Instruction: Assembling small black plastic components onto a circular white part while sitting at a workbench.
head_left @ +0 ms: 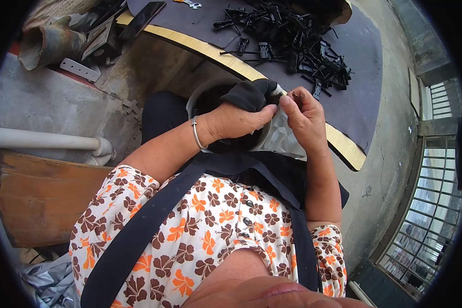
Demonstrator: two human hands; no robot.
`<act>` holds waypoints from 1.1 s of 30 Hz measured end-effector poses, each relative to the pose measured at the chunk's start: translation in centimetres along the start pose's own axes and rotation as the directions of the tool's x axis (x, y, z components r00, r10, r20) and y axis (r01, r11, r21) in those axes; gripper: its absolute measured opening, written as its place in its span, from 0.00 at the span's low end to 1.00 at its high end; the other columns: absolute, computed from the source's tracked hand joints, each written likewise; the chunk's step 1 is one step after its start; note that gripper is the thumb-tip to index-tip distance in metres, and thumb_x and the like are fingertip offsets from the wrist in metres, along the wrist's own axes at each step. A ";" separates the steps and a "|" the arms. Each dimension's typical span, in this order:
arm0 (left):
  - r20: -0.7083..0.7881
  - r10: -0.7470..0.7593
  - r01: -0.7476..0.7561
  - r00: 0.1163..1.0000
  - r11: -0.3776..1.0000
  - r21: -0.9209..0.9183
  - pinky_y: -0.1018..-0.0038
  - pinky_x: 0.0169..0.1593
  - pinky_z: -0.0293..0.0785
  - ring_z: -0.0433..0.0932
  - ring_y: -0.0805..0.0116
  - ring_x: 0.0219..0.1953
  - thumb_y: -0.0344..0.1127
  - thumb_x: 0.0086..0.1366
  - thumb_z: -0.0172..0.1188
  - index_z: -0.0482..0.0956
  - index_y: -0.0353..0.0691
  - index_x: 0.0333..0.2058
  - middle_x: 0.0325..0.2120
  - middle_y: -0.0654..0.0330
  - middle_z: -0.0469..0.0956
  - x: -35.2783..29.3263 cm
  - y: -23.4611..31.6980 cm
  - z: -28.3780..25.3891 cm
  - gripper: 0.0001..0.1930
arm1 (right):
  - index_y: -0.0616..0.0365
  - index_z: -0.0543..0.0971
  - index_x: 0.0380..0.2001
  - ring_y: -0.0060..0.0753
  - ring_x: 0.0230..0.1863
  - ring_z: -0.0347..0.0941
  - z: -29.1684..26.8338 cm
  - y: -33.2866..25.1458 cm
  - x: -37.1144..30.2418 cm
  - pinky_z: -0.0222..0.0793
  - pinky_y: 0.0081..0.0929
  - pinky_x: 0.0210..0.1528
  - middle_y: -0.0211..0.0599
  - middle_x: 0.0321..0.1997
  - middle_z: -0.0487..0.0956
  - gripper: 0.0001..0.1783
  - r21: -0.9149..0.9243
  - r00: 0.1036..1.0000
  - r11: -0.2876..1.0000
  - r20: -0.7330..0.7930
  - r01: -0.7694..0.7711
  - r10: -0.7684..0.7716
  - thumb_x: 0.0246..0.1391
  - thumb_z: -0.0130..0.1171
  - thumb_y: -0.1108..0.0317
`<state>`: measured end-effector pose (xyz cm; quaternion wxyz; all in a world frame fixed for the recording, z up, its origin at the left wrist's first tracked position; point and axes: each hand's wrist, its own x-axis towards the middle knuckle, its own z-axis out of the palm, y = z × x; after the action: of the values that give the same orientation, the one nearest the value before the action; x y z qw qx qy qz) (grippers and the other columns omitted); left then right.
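Note:
My left hand (pixel 233 122), with a metal bangle at the wrist, is raised over a round bucket (pixel 191 102). Black cloth (pixel 247 95) covers its fingers, and a pale tip shows at the cloth's end; the thumb points toward my right hand. What those fingers grip is hidden. Close beside it, my right hand (pixel 308 120) is closed in a pinch on a small dark piece (pixel 297 97), too small to name. Both hands meet in front of the table's edge. Beyond them lies a heap of small black plastic parts with thin strips (pixel 292 43).
The dark-topped table (pixel 359 61) has a pale yellow edge. A phone (pixel 148 18) and small wrench (pixel 190 4) lie on its far left. Further left are a rusty pipe piece (pixel 49 46), a perforated bracket (pixel 80 70), a white pipe (pixel 41 138) and a wooden board (pixel 46 195).

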<state>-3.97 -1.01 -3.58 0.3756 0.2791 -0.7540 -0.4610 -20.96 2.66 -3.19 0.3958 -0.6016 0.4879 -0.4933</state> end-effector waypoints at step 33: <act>-0.004 -0.113 0.112 0.994 0.987 -0.117 0.82 0.33 0.68 0.70 0.80 0.28 0.30 0.62 0.49 0.68 0.33 0.49 0.30 0.65 0.74 0.0 0.4 -0.9 0.16 | 0.64 0.77 0.31 0.13 0.26 0.66 -0.5 0.9 -0.4 0.63 0.14 0.30 0.23 0.23 0.74 0.04 -0.135 0.993 0.988 0.106 0.070 -0.056 0.52 0.57 0.74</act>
<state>-3.30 -1.26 -2.96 0.3689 0.3012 -0.7068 -0.5231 -21.59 2.83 -4.02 0.3618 -0.6671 0.4807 -0.4393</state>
